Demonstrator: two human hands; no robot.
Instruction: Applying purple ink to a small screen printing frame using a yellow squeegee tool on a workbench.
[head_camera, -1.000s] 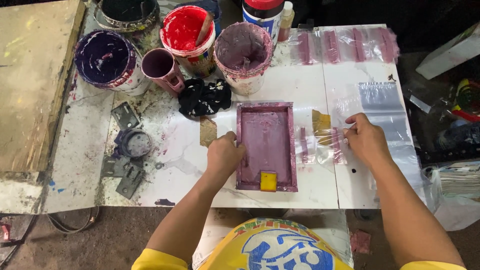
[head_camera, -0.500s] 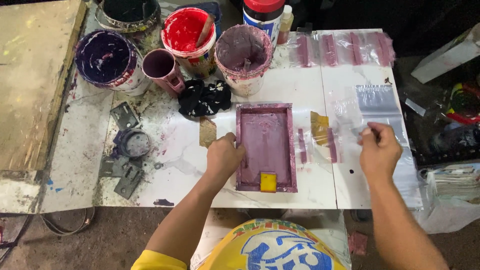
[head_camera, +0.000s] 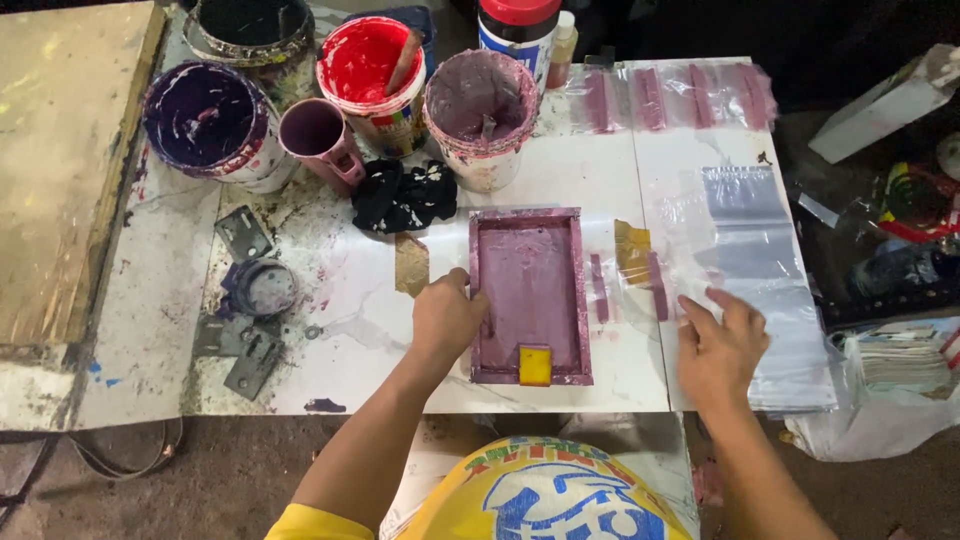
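Clear plastic bags under right hand

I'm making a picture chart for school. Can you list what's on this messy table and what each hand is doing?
left hand: grips the left edge of the purple frame
right hand: fingers spread flat on the clear plastic bags
yellow block: lies in the frame's near end
paint buckets: red bucket, dark purple bucket, mauve bucket
black rag: beside the buckets

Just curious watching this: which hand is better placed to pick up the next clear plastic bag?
Probably the right hand: it lies open, fingers spread, on the stack of clear plastic bags. The left hand is busy gripping the edge of the purple printing frame.
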